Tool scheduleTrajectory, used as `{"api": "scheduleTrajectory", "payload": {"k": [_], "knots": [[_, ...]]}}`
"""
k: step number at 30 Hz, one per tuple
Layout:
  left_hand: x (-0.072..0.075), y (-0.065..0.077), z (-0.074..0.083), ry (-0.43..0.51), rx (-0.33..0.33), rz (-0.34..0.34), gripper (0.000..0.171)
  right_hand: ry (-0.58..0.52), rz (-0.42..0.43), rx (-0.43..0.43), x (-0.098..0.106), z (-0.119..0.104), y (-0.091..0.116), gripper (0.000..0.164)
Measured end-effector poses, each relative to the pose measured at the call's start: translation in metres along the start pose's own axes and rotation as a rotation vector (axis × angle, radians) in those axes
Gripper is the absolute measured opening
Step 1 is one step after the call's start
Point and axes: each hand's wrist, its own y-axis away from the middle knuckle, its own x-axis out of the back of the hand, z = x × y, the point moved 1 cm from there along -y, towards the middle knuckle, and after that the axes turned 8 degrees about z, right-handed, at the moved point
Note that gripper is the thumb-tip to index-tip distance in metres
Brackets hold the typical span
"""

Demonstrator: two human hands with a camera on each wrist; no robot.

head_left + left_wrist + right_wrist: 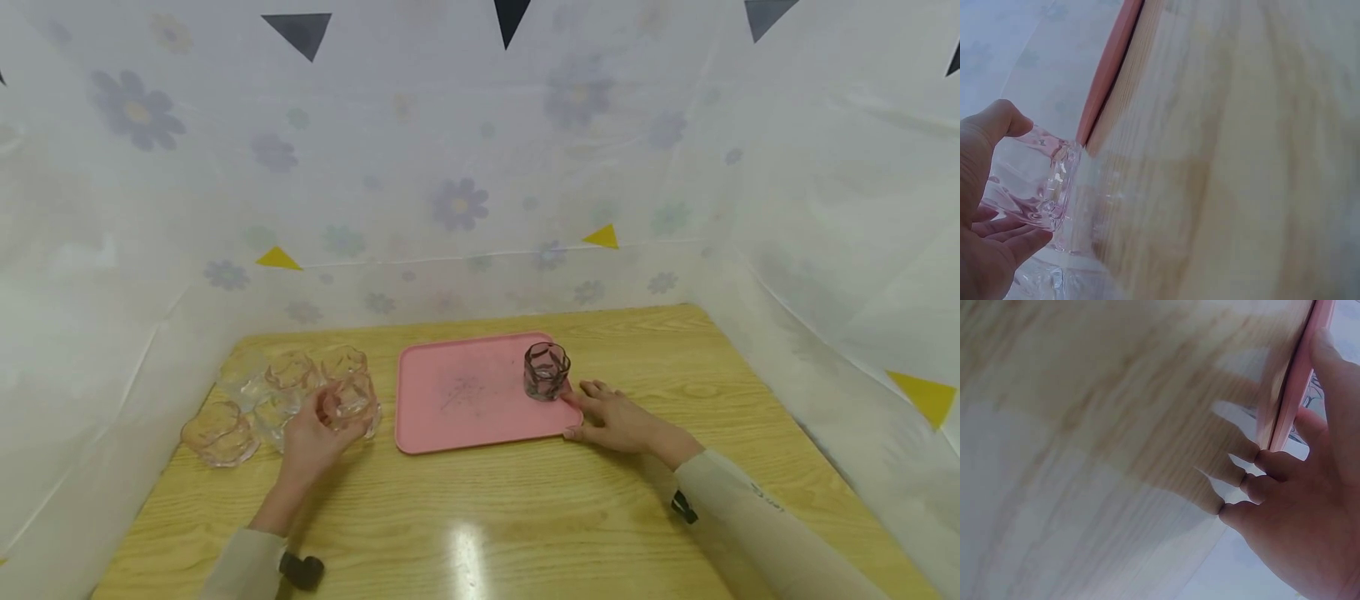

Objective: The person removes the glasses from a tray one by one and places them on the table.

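My left hand [309,446] grips a pink-tinted glass cup [354,398] with the thumb on its near side and the fingers round the other. In the left wrist view this cup [1038,178] has wavy, faceted walls. To its right lies a pink tray [438,408] with a faint dark pattern in the middle. A dark grey-purple glass cup [546,375] stands upright near the tray's right edge. My right hand [618,419] rests at the tray's right front corner, its thumb against the rim [1300,378] and other fingertips down on the table.
Several more glass cups crowd the table's left side: an amber one [221,435], a clear one [243,375], and pinkish ones [292,372] behind my left hand. White flowered sheeting [457,275] walls in the wooden table [480,500] at the back and sides.
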Motion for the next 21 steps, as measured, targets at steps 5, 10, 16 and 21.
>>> {"api": "scheduleTrajectory", "payload": {"k": [5, 10, 16, 21], "knots": [[0.0018, 0.0028, -0.0008, 0.011, 0.0, 0.02, 0.07, -0.001, -0.001, -0.002, 0.0001, -0.0004, 0.0002, 0.078], [0.0037, 0.0066, 0.0001, 0.008, -0.018, 0.056, 0.073, -0.004, 0.003, -0.005, 0.0005, -0.0006, 0.0002, 0.078], [0.0059, 0.0096, 0.0003, -0.021, -0.006, 0.08, 0.07, -0.003, -0.001, -0.007, -0.0002, -0.0001, -0.0002, 0.078], [0.0069, 0.0104, -0.0002, -0.04, 0.004, 0.08, 0.079, -0.008, -0.001, -0.009, -0.0006, -0.0001, -0.0001, 0.078]]}}
